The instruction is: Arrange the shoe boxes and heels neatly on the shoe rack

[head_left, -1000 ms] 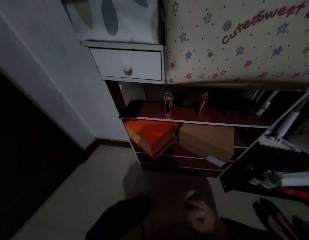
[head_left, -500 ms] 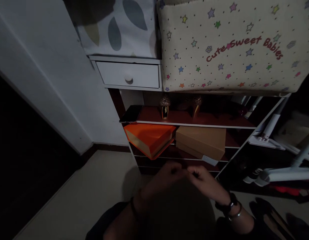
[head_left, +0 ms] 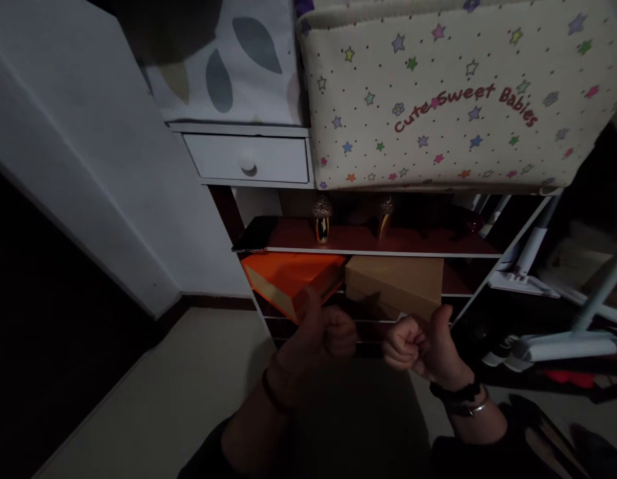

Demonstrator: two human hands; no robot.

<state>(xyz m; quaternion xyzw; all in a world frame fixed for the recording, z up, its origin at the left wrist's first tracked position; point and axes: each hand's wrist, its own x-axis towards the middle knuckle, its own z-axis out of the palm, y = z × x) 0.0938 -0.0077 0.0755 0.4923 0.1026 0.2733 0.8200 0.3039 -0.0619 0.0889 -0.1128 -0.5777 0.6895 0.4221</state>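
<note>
Dim shelving [head_left: 378, 241] is seen ahead, under a star-print bin [head_left: 438, 113]. Both hands are held up as closed fists with nothing visibly gripped: the left hand [head_left: 321, 336] at 6 o'clock below an orange box [head_left: 283, 279], the right hand [head_left: 420, 346] at 5 o'clock below a tan box [head_left: 395, 283].

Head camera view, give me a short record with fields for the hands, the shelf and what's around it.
left hand: closed fist, thumb up, holding nothing visible
right hand: closed fist, thumb up, bracelets on wrist
in front of hands: orange box and tan box side by side on a lower shelf
shelf above: red-brown board with a pair of glittery heels
on top: star-print fabric bin, white drawer
light: dim
</note>
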